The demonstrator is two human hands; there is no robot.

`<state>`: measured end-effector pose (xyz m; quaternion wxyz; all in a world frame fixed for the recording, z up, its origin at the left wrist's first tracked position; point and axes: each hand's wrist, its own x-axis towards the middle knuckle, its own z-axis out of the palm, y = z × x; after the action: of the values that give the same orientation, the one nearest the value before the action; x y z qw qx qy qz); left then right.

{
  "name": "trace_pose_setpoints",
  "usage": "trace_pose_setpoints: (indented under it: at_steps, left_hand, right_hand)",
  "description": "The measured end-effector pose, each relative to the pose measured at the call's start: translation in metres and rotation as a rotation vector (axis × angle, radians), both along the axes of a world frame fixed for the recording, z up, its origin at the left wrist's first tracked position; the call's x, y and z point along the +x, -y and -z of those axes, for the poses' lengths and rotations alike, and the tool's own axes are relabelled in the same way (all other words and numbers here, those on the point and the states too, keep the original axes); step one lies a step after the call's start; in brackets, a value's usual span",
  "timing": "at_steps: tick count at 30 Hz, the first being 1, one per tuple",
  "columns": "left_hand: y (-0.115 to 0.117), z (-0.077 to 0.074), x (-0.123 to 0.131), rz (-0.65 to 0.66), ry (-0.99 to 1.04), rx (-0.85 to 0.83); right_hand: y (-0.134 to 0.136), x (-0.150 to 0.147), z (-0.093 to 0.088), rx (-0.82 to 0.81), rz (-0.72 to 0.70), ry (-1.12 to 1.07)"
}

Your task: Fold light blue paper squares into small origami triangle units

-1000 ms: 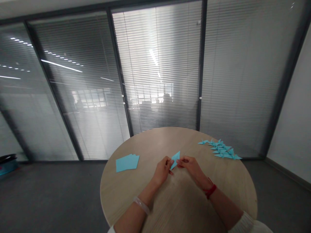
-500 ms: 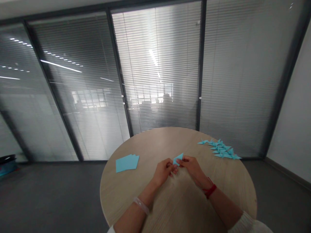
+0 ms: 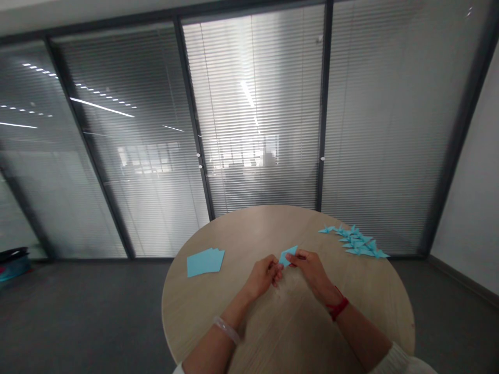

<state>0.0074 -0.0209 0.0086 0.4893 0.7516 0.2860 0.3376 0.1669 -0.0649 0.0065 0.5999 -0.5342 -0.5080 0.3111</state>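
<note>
two hands (image 3: 263, 276), one folded paper (image 3: 287, 256), one sheet stack (image 3: 205, 262), one paper-crane pile (image 3: 354, 241).

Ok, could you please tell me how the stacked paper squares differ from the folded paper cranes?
The stacked paper squares lie flat and overlapping at the left, while the folded paper cranes sit creased and pointed in a loose cluster at the right. Both are light blue.

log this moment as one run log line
left hand: holds folded blue paper | right hand: holds same paper | nearby: blue paper sheets, blue origami cranes, round wooden table
</note>
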Motion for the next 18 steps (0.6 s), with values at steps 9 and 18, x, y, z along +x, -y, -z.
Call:
trace_pose_setpoints:
  at_steps: [9, 18]
  left_hand:
    - [-0.010, 0.013, 0.000, -0.131, -0.011, -0.124]
    - [-0.003, -0.005, -0.003, -0.016, 0.334, -0.480]
  right_hand:
    - [0.003, -0.004, 0.002, 0.173, 0.078, 0.333]
    - [0.001, -0.003, 0.009, 0.454, -0.011, 0.632]
